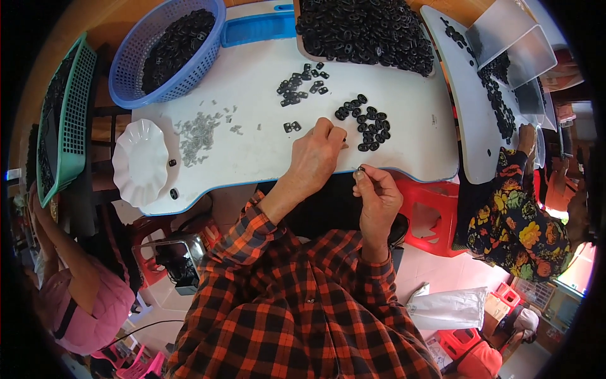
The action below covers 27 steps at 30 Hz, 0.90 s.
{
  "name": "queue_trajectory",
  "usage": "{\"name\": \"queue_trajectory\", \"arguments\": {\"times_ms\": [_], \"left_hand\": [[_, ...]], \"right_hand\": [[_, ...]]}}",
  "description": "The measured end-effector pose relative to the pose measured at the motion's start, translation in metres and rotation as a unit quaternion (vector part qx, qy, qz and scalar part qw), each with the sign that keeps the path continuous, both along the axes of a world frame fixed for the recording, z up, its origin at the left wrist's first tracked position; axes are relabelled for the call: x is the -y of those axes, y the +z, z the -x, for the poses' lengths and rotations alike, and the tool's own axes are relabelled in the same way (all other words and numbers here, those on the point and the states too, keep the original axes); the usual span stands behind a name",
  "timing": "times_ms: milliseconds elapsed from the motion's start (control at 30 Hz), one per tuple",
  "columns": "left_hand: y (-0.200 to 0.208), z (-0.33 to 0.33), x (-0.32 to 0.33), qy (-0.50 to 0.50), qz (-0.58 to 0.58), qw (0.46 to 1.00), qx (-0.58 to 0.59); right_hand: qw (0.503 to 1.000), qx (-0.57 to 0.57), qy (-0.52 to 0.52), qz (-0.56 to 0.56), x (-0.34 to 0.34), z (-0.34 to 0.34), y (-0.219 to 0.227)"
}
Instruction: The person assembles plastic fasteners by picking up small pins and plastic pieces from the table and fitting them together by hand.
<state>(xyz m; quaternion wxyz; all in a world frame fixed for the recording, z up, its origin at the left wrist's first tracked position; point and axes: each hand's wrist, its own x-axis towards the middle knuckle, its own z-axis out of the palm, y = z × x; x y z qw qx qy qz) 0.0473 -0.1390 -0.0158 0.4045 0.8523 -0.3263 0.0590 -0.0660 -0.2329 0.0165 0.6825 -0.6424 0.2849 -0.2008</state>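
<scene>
My left hand [314, 158] is over the front middle of the white table, fingers curled together; what they hold, if anything, is too small to make out. Just off the table's front edge, my right hand [380, 199] pinches a small black piece [361, 169] between thumb and forefinger. Beyond it lies a loose group of black oval pieces with two holes [372, 129]. Small black rectangular pieces [293, 88] form another group farther back, and a pair of black pieces [291, 127] lies left of my left hand. Tiny clear pieces [199, 136] are scattered on the left.
A white scalloped plate [140, 161] stands at the left edge. Behind are a blue-purple basket [189, 79] of black pieces, a blue tray [259, 28] and a heaped tray [366, 31]. People sit on both sides; a red stool [429, 218] stands at right.
</scene>
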Motion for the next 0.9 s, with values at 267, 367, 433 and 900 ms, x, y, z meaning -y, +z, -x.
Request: {"name": "queue_trajectory", "arguments": {"times_ms": [267,367,433,900], "left_hand": [[0.014,0.013,-0.023,-0.077,0.337,0.829,-0.439],[0.021,0.017,-0.033,-0.115,0.41,0.752,-0.503],[0.021,0.02,-0.04,-0.135,0.409,0.723,-0.54],[0.017,0.028,-0.054,-0.172,0.452,0.676,-0.556]], "right_hand": [[0.999,0.021,-0.018,-0.024,-0.007,-0.002,0.011],[0.998,0.04,-0.015,-0.048,-0.01,-0.004,0.018],[0.995,0.065,-0.006,-0.075,-0.012,-0.005,0.021],[0.996,0.056,0.026,-0.069,-0.026,-0.006,0.027]]}}
